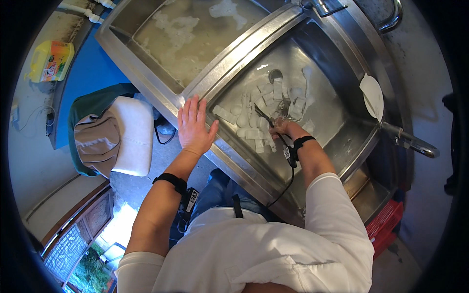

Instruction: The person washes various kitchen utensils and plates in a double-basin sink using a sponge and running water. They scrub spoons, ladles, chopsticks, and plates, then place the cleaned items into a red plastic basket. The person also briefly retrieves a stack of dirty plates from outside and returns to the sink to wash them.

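My left hand (196, 126) lies flat with fingers apart on the front rim of a stainless steel sink (234, 55). It holds nothing. My right hand (284, 126) is down in the water of the right basin (326, 99), its fingers curled around some thin dark sticks (263, 115), possibly chopsticks. Its fingertips are partly hidden by water and glare. Around it, several white soup spoons (243, 116) lie in a loose heap under the water. A small shiny piece (284, 107) beside the hand is too blurred to name.
The left basin (205, 44) holds cloudy water with foam. A faucet (324, 7) rises at the back; a white oval piece (372, 97) leans on the right rim. A padded seat (133, 135) with clothing, a yellow jug (53, 61) and a red crate (384, 219) stand nearby.
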Available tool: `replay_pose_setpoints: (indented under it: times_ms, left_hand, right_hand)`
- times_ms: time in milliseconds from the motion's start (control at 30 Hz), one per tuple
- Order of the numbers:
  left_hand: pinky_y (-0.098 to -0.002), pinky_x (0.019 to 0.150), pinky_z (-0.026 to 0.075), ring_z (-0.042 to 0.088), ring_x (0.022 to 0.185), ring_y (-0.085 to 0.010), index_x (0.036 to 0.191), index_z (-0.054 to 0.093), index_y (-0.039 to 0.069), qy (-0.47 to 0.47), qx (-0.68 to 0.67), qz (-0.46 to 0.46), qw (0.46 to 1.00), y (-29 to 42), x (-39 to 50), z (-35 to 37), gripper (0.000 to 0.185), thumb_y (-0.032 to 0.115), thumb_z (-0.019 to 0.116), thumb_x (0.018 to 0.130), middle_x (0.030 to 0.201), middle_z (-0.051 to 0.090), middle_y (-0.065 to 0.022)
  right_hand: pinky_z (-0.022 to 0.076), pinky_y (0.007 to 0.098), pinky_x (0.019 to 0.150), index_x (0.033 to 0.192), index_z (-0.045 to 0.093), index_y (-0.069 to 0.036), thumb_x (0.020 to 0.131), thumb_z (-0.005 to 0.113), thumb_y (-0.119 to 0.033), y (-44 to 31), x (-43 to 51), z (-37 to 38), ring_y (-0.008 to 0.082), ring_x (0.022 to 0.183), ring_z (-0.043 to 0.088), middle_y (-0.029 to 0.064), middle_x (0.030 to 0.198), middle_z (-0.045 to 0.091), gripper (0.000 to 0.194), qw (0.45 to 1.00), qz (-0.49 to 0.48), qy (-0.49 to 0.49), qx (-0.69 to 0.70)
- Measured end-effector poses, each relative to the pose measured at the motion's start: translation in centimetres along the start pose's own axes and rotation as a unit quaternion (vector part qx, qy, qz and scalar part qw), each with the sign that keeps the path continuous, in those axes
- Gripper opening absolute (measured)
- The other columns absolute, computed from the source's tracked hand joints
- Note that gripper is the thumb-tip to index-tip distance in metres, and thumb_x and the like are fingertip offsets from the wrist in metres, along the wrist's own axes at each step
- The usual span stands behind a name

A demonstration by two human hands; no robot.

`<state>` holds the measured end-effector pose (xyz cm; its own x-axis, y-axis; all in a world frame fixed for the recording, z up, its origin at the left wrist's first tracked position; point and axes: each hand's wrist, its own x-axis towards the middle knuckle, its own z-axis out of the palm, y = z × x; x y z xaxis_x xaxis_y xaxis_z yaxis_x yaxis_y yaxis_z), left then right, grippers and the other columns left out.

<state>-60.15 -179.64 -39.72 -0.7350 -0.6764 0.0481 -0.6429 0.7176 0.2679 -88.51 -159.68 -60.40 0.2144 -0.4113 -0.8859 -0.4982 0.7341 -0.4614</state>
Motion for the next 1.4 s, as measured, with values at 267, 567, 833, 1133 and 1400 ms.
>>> replay_pose_setpoints:
  times_ms: [267,567,833,1133,1400]
  left_hand:
    - [-0.0483,0.113,0.017,0.025,0.138,-0.0310,0.140,0.037,0.009,-0.027,0.024,-0.008,0.999,0.2,0.1,0.2,0.071,0.039,0.062,0.080,0.149,0.030,-0.0113]
    - [-0.0480,0.113,0.018,0.026,0.137,-0.0308,0.140,0.036,0.009,-0.014,0.039,0.006,0.999,0.8,0.3,0.0,0.071,0.038,0.063,0.082,0.149,0.028,-0.0111]
    - [-0.0500,0.111,0.021,0.027,0.135,-0.0389,0.136,0.041,0.005,-0.091,0.210,0.160,0.960,3.6,1.5,-0.3,0.068,0.024,0.067,0.077,0.148,0.028,-0.0180]
    - [-0.0497,0.094,0.044,0.054,0.113,-0.0392,0.132,0.046,-0.001,-0.488,-0.019,-0.185,0.852,6.3,9.6,14.7,0.074,0.043,0.071,0.078,0.135,0.048,-0.0234]
    - [-0.0461,0.089,0.046,0.057,0.108,-0.0328,0.128,0.051,-0.001,-0.570,-0.218,-0.361,0.705,7.0,8.6,18.0,0.065,0.044,0.066,0.083,0.126,0.056,-0.0206]
  right_hand:
    - [0.0485,0.0349,0.051,0.088,0.064,0.000,0.075,0.068,-0.015,-1.2,-7.8,-5.2,0.0195,0.055,0.061,0.0116,0.065,0.063,0.020,0.986,0.005,0.154,-0.060]
    - [0.0500,0.0373,0.051,0.078,0.066,0.004,0.070,0.061,-0.011,6.3,-13.5,-4.2,0.0225,0.050,0.060,0.0162,0.063,0.062,0.017,0.936,0.168,0.285,0.118]
    - [0.0534,0.0358,0.075,0.092,0.070,0.000,0.071,0.070,-0.018,12.8,-6.9,2.1,0.0263,0.102,0.064,0.0159,0.100,0.069,0.027,0.936,0.198,0.133,-0.258]
    - [0.0527,0.0401,0.063,0.120,0.053,-0.003,0.070,0.075,-0.028,11.3,-4.9,5.4,0.0232,0.072,0.065,0.0089,0.083,0.068,0.060,0.900,0.249,0.230,0.274]
    - [0.0440,0.0321,0.050,0.109,0.054,0.003,0.072,0.075,-0.045,7.6,-2.6,9.0,0.0188,0.053,0.052,0.0099,0.070,0.061,0.063,0.828,0.177,0.223,0.483]
